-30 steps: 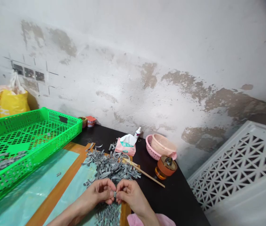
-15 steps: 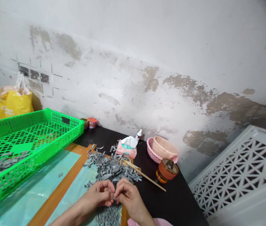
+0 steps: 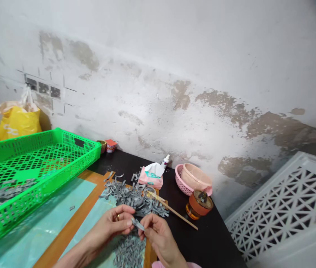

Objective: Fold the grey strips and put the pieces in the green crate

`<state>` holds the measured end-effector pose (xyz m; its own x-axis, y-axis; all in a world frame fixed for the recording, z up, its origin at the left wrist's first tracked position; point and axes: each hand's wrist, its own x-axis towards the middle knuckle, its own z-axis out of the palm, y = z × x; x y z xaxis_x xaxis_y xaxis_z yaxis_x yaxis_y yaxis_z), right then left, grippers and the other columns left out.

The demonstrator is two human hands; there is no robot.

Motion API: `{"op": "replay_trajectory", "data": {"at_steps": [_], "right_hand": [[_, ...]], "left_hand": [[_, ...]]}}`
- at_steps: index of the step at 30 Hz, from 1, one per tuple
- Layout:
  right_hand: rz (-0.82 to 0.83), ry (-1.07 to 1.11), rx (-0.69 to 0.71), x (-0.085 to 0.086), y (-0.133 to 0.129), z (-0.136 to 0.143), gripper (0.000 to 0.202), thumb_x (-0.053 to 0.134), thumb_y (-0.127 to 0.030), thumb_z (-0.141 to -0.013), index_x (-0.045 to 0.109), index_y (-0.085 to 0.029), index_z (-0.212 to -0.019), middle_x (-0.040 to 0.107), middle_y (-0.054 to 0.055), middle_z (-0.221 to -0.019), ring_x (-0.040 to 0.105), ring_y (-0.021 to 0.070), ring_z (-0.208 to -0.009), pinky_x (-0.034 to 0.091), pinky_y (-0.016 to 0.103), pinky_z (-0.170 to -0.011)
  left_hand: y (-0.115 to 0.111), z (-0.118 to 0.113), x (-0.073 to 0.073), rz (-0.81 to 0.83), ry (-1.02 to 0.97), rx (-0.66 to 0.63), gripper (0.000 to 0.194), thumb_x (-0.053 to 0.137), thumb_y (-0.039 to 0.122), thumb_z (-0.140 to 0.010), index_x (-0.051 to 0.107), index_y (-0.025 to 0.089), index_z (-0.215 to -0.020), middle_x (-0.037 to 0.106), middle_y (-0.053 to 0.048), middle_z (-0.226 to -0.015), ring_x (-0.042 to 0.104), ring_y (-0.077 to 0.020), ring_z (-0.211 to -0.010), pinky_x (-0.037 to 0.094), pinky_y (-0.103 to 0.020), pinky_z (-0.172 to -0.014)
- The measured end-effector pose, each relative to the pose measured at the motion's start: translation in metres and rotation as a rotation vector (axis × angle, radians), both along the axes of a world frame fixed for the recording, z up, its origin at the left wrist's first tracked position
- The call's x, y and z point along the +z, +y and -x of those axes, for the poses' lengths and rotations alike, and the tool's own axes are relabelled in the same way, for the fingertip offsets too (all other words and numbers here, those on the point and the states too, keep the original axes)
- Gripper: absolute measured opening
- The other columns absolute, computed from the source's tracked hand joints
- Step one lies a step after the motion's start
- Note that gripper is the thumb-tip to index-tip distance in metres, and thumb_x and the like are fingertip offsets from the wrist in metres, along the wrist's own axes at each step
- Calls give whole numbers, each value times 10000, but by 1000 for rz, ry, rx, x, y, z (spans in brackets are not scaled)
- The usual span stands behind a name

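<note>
Between my two hands a small grey strip (image 3: 138,224) is stretched, its ends pinched in the fingertips. My left hand (image 3: 117,223), with a ring on one finger, grips its left end. The right end is in my right hand (image 3: 156,232). Behind the hands lies a heap of loose curved grey strips (image 3: 135,197). Under and in front of them is a pile of small grey pieces (image 3: 128,251) on the light blue sheet (image 3: 84,221).
A green crate (image 3: 60,175) with grey pieces stands at the left. Behind the heap are a tissue pack (image 3: 151,178) and a small bottle (image 3: 166,160). To the right are a wooden stick (image 3: 180,214), pink baskets (image 3: 193,176), a lidded jar (image 3: 199,204) and a white lattice panel (image 3: 289,204).
My hands have moved slightly apart, and a grey strip now shows between their fingertips. The whole view has shifted a little.
</note>
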<state>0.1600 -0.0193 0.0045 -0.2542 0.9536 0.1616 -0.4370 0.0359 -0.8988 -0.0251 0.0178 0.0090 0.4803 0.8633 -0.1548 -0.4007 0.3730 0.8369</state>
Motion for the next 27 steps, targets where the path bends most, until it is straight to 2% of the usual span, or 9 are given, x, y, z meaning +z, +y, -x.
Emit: {"op": "replay_trajectory", "data": {"at_steps": [4, 9, 13, 15, 17, 21, 24, 27], "right_hand": [[48, 87, 1, 1, 1, 2, 235, 823, -276, -713, 625, -149, -733, 630, 28, -737, 578, 135, -663, 416, 249, -623], [95, 164, 21, 0, -1, 4, 248, 845, -254, -679, 625, -150, -729, 614, 15, -729, 584, 135, -676, 416, 243, -626], [104, 155, 75, 0, -4, 8, 266, 844, -285, -678, 617, -151, -714, 612, 18, -695, 576, 138, -658, 416, 245, -613], [89, 101, 73, 1, -5, 9, 267, 840, -315, -680, 627, -159, -720, 603, 11, -681, 565, 139, -646, 422, 249, -608], [40, -22, 48, 4, -5, 7, 267, 842, -344, -669, 658, -159, -724, 582, 8, -700, 548, 138, -650, 430, 249, -600], [-70, -239, -62, 4, -3, 2, 326, 783, -463, -708, 693, -155, -764, 558, 21, -804, 528, 132, -666, 441, 249, -595], [-11, -310, -191, -4, 0, 3, 362, 795, -471, -684, 653, -167, -821, 562, -4, -751, 511, 117, -622, 427, 225, -553], [92, -360, -182, -10, 3, 9, 420, 846, -455, -601, 638, -158, -815, 553, -28, -651, 472, 101, -549, 376, 191, -463]], "left_hand": [[-5, -7, -3, -39, -25, -16, 455, 932, 251, -506, 777, 155, -923, 708, -29, -686, 608, -116, -579, 421, -201, -530], [-10, -15, -1, -113, -10, -14, 373, 924, 280, -528, 792, 138, -847, 761, -84, -700, 659, -162, -621, 419, -231, -571], [-12, -17, -2, -168, -59, 34, 310, 893, 354, -574, 783, 145, -776, 727, -45, -671, 662, -179, -563, 466, -289, -598], [-11, -17, -4, -143, -36, 40, 331, 881, 374, -589, 770, 146, -802, 710, -35, -610, 648, -181, -532, 472, -308, -597], [-7, -15, -7, -127, 25, 91, 340, 880, 361, -594, 748, 150, -825, 682, -10, -566, 612, -149, -526, 441, -264, -564], [0, -11, -10, -194, 84, 145, 392, 878, 320, -597, 665, 178, -894, 627, 47, -612, 515, -80, -497, 358, -193, -498], [-1, -12, -10, -272, 147, 124, 434, 865, 267, -599, 596, 194, -932, 621, 48, -660, 515, -80, -513, 369, -190, -511], [-6, -16, -14, -360, 244, 132, 387, 810, 197, -644, 573, 196, -949, 617, 42, -684, 544, -101, -572, 405, -199, -553]]}}
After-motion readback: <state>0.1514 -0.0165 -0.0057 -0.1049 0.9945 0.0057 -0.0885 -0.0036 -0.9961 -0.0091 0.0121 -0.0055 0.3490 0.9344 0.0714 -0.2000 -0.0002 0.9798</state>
